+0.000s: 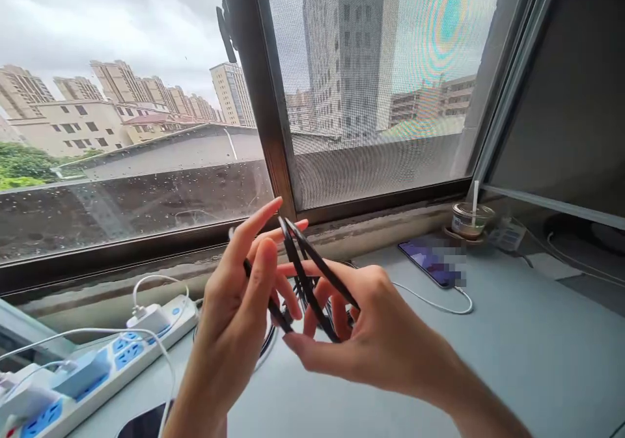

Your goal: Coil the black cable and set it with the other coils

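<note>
Two hands hold a black cable in loops above the counter.

A white power strip (97, 360) with blue holes lies at the left edge of the counter (537, 360), and a white charger (149, 317) is plugged into it. Next comes the left hand (234, 321), fingers pointing up, grasping the black cable (319, 265) between thumb and fingers. The cable is up in the air over the middle of the counter, close to the window, bent into a few long loops that cross. The right hand (375, 334) pinches the lower part of the loops. More black cable shows loose under the hands, so the looping seems only partly done. Further right, a phone (432, 262) on a white wire lies near the back edge. A cup (471, 220) with a straw stands past it.
</note>
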A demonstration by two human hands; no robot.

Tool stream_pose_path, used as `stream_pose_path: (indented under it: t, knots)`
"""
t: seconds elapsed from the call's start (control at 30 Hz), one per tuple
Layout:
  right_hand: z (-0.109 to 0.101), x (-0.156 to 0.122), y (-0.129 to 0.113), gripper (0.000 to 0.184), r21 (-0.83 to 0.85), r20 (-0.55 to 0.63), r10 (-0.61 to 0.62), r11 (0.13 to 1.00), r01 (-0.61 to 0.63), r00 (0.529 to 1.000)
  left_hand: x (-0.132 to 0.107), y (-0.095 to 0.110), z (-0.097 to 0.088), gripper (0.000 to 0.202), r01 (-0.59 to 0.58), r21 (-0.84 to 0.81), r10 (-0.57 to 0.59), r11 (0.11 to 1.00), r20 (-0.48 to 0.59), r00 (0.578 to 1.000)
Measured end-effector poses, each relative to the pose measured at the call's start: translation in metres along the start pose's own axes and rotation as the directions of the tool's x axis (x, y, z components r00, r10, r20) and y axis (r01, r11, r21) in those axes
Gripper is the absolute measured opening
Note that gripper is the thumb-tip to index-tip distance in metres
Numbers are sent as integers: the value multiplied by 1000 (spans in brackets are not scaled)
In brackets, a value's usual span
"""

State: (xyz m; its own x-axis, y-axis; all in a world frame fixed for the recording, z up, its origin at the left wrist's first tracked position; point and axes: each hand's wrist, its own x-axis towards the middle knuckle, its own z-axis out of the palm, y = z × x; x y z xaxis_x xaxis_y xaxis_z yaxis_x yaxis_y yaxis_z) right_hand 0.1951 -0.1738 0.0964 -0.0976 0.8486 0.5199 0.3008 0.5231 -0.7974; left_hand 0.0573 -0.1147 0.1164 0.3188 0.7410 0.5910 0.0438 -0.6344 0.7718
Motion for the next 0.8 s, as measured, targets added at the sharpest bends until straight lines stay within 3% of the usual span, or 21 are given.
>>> stream_pose_path:
  t: [0.2,0.33,0.4,0.5,0.6,0.67,0.73,0.8]
  knots:
    - [-8,2,3,10,-67,-113,-12,998,4,994,9,-7,-8,48,-89,89,92,992,-32,995]
    - [-17,7,6,22,-135,-173,20,990,-44,985,14,-13,-14,48,-90,133,93,987,-19,996]
    - [-22,9,9,25,-62,-220,54,996,-69,974,15,-15,-21,49,-118,111,115,987,36,993]
    - [-29,10,13,24,197,-251,102,979,-52,963,17,-17,-35,58,-169,24,167,985,84,982]
    - [-33,9,13,22,403,-211,136,914,-41,968,18,-18,-44,56,-211,-36,210,977,-33,977]
    - [-33,6,10,23,415,-160,134,908,-56,978,18,-18,-44,44,-216,-67,209,974,-103,972]
    - [-29,3,7,28,336,-91,148,935,-110,985,17,-19,-36,43,-172,-102,165,980,-76,983]
    - [-23,1,5,41,210,-26,164,965,-155,986,14,-20,-24,40,-97,-114,100,989,16,995]
